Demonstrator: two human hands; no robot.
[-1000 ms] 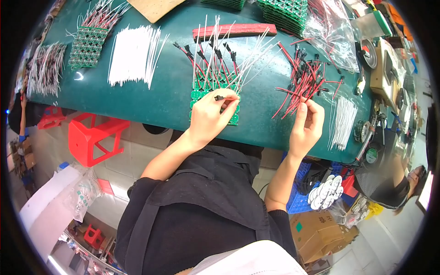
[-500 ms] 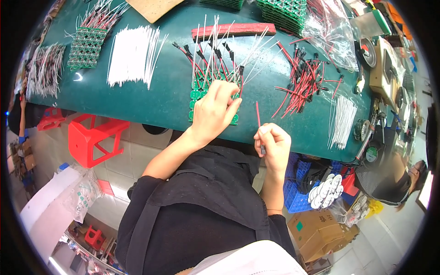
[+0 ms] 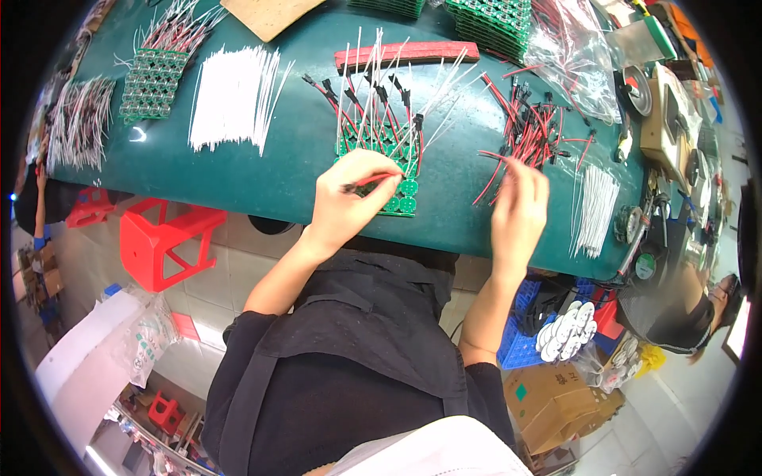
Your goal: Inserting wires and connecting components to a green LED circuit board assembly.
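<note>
My left hand (image 3: pixel 343 202) is closed in a pinch on a short red-and-black connector lead (image 3: pixel 373 182). It is over the near left part of a green circuit board panel (image 3: pixel 408 189), hiding some of it. Several red-and-black leads with black plugs (image 3: pixel 382 94) and thin white wires (image 3: pixel 363 71) stand up from the panel's far part. My right hand (image 3: pixel 520 213) is at the near edge of a loose pile of red-and-black connector leads (image 3: pixel 533 135). Its fingertips are blurred beside a red wire there, and I cannot make out whether they grip it.
A red bar (image 3: pixel 406 54) lies behind the panel. White wire bundles (image 3: pixel 232 99) (image 3: pixel 597 210) lie on the green table (image 3: pixel 278 186) at both sides. A wired board panel (image 3: pixel 151 87) is farther left; stacked green boards (image 3: pixel 492 28) and a clear plastic bag (image 3: pixel 575 59) are at the back.
My right hand has moved up and right to the lead pile, without the lead it held. A lead now shows in my left hand, which has shifted slightly left and down.
</note>
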